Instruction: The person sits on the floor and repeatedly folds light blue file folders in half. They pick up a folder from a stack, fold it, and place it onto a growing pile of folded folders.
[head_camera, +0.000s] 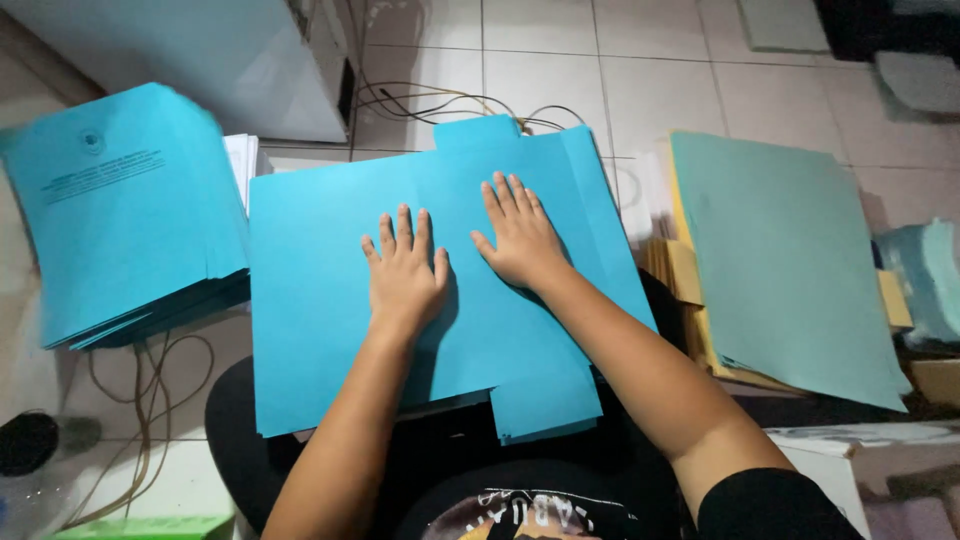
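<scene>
A large bright-blue card folder sheet with cut tabs (330, 330) lies spread flat over the person's lap, and both hands rest on it side by side near its middle. The left hand (405, 272) is laid palm down with fingers straight and slightly spread, gripping nothing; the right hand (520, 238), just beside it, is equally flat and open, pressing near a lengthwise fold line. Judging by how it lies, the sheet has its right flap turned in and is being flattened, while one tab at the far edge and another at the near edge still stick out unfolded. Beyond the left hand, well apart, sits a thick stack of matching blue printed folders (125, 210), blurred at its edges. Beyond the right hand lies a pile of paler teal card sheets (790, 260) on top of yellow ones (690, 270). Thin cables (440, 100) trail across the white tiled floor (640, 70) past the fingertips. What supports the sheet underneath is hidden, and the pale heaps at the far right are too blurred to identify.
</scene>
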